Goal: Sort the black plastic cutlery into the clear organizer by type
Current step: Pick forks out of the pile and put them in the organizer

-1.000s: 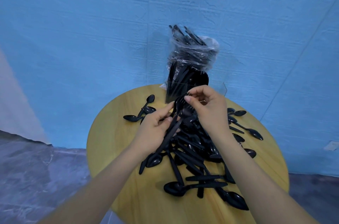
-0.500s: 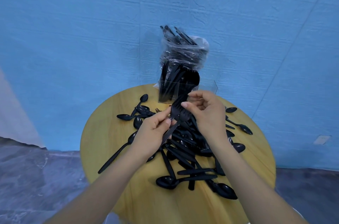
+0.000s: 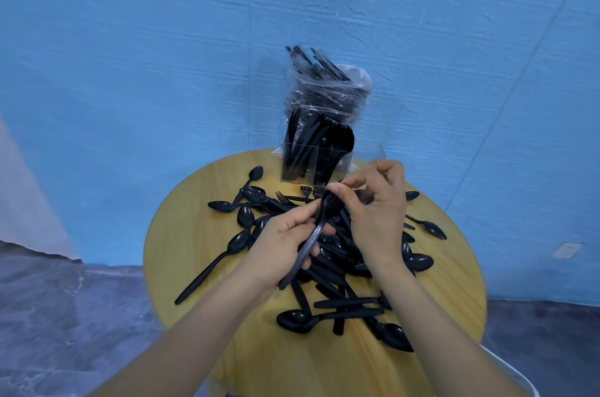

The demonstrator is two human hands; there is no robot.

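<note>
— What's sitting where, biggest first?
— The round wooden surface [image 3: 181, 250] is carrying the heap of black cutlery [image 3: 337, 270] under both hands; the clear organizer [image 3: 316, 162] is standing just beyond the fingertips, already holding upright pieces.
— And the hands?
— The left hand [image 3: 279, 247] is gripping a fork [image 3: 313, 237] by its handle, probably to collect forks. The right hand [image 3: 376, 211] is pinching at the tines, fingers curled, perhaps adding another.

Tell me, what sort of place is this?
Probably a makeshift recording corner rather than a kitchen: a small round wooden table stands against a wrinkled blue backdrop on a grey marbled floor.
</note>
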